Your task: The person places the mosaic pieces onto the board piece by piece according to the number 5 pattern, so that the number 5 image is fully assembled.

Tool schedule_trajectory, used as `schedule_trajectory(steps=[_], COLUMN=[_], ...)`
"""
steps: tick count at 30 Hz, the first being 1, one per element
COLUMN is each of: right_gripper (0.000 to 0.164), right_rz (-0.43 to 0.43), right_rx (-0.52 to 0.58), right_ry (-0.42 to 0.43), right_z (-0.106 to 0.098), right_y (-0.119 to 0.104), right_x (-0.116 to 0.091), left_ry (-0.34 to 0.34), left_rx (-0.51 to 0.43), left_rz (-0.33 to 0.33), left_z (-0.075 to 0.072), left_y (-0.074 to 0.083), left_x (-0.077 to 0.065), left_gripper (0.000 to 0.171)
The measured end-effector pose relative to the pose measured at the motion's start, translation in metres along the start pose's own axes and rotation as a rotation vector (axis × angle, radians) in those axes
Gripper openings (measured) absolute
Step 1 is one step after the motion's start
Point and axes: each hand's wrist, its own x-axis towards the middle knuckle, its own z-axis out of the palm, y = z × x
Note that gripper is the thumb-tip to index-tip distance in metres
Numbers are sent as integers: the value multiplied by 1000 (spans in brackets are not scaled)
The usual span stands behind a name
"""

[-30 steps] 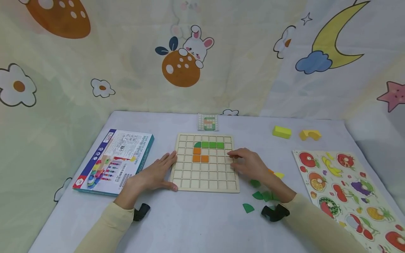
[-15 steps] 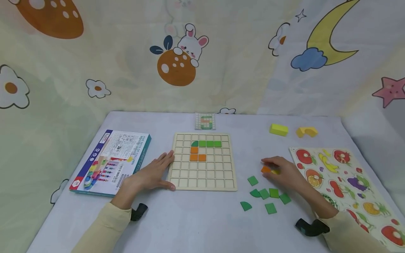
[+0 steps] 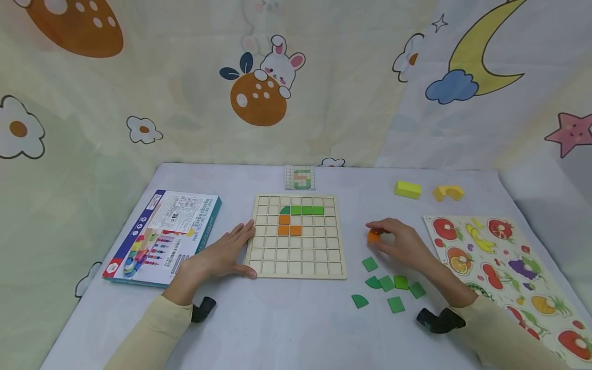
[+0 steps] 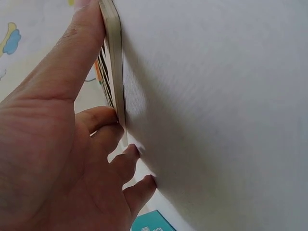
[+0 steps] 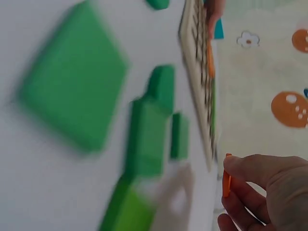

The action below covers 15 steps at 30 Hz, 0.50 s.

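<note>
My right hand (image 3: 403, 244) pinches an orange tile (image 3: 373, 237) between thumb and fingers, to the right of the wooden grid board (image 3: 319, 258). In the right wrist view the tile (image 5: 226, 180) is seen edge-on, raised off the table. A row of green tiles (image 3: 307, 210) with a rounded end lies in the board's upper cells, with several orange tiles (image 3: 284, 225) below its left end. Along the board's left edge rests my left hand (image 3: 221, 252), fingers extended. The left wrist view shows its thumb (image 4: 72, 57) against the board's side (image 4: 115, 62).
Loose green tiles (image 3: 395, 304) are scattered right of the board. A small pattern card (image 3: 299, 178) lies behind it. At left is a flat box (image 3: 162, 236); at right, a fruit-printed sheet (image 3: 499, 257). A yellow-green block (image 3: 407, 189) and a yellow arch block (image 3: 448, 193) stand at the back.
My right hand went from the board's right edge to the loose tiles, took up an orange tile, and has moved slightly left with it. My left hand stays at the board.
</note>
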Motion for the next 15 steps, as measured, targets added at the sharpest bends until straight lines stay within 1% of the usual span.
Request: schedule_trajectory(steps=[4, 8, 11, 15], right_gripper=[43, 44, 43, 40], right_rz=[-32, -86, -125, -167], right_rx=[54, 95, 122, 120], right_ry=[-50, -106, -146, -173], right_z=[11, 30, 45, 61], right_y=[-32, -57, -71, -81], right_x=[26, 50, 64, 78], left_ry=[-2, -1, 0, 1], left_rx=[-4, -11, -16, -9], left_rz=[8, 17, 16, 8], left_z=[0, 1, 1, -1], left_y=[-2, -2, -2, -1], left_x=[-1, 0, 0, 0], left_gripper=[115, 114, 114, 114])
